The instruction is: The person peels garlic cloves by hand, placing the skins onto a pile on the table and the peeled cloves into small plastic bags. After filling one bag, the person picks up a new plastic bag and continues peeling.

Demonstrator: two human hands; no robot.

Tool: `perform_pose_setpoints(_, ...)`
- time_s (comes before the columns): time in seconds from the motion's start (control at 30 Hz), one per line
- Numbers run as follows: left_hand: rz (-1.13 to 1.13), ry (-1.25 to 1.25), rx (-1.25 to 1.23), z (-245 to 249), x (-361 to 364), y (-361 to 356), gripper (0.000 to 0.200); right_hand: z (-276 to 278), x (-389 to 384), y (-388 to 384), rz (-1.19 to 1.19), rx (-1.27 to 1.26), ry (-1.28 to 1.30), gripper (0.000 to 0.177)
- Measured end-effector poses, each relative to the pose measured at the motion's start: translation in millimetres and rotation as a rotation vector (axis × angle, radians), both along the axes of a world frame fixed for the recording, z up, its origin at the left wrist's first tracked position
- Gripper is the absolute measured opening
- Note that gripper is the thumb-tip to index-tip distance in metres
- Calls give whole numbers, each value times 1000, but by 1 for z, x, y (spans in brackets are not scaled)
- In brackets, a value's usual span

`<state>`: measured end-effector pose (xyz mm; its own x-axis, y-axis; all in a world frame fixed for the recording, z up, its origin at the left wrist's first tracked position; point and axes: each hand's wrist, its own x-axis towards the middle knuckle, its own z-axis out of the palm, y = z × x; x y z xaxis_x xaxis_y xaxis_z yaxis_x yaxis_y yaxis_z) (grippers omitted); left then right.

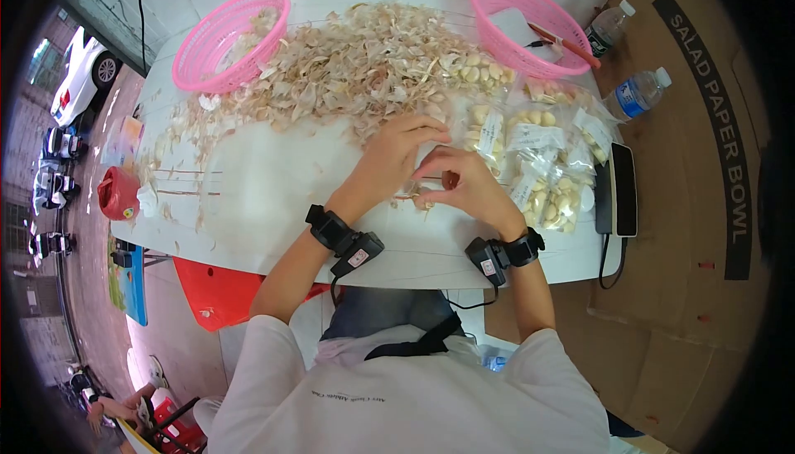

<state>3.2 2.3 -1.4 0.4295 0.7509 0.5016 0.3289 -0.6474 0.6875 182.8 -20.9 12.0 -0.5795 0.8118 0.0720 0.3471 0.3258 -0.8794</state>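
Note:
Both my hands are close together over the white table [273,172], just in front of a heap of dry garlic skins [356,57]. My left hand [396,152] has its fingers bent toward the right one; whatever lies between its fingertips is hidden. My right hand [470,187] is curled, with a reddish-brown garlic clove [450,179] showing inside its fingers. Under its thumb a small piece of garlic [423,200] with skin on it shows against the tabletop. To the right of my hands are clear bags of peeled garlic cloves [534,135] with white labels.
A pink basket [186,61] with some skins stands back left; another pink basket [489,32] holds a red-handled tool. Two water bottles [633,98], a black device [617,189] with a cable and a large cardboard box [679,206] line the right. A red bag [118,193] sits far left.

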Motion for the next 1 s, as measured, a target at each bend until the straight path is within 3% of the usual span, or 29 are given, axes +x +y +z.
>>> perform_pose_setpoints(0.17, 90, -72, -71, 1, -4, -1, 32, -4, -6, -3, 77, 102, -33, 29)
perform_pose_setpoints(0.3, 134, -110, -103, 9, -2, -6, 28, -12, -2, 3, 45, 22, -42, 29)
perform_pose_setpoints(0.4, 217, -258, -154, 13, 2, -7, 17, -3, -3, 1, -140, 4, 42, 23)
perform_pose_setpoints(0.47, 204, -266, -189, 11, 4, -5, 12, 3, -3, 0, -323, -174, 280, 15)
perform_pose_setpoints(0.53, 190, -274, -224, 10, 3, -6, 11, -4, -4, 3, -371, -139, 361, 14)
perform_pose_setpoints(0.6, 104, -38, -390, 11, 3, -10, 20, -6, -3, 5, -418, -104, 441, 14)
perform_pose_setpoints(0.7, -15, 7, -597, 17, 2, -11, 23, -6, -4, 4, -437, -34, 361, 16)
perform_pose_setpoints(0.8, -101, -153, -599, 12, 1, -11, 25, -3, -4, 2, -448, 59, 309, 16)
perform_pose_setpoints(1.0, -122, -68, -399, 1, 8, -11, 28, -4, -4, 1, -457, 214, 261, 14)
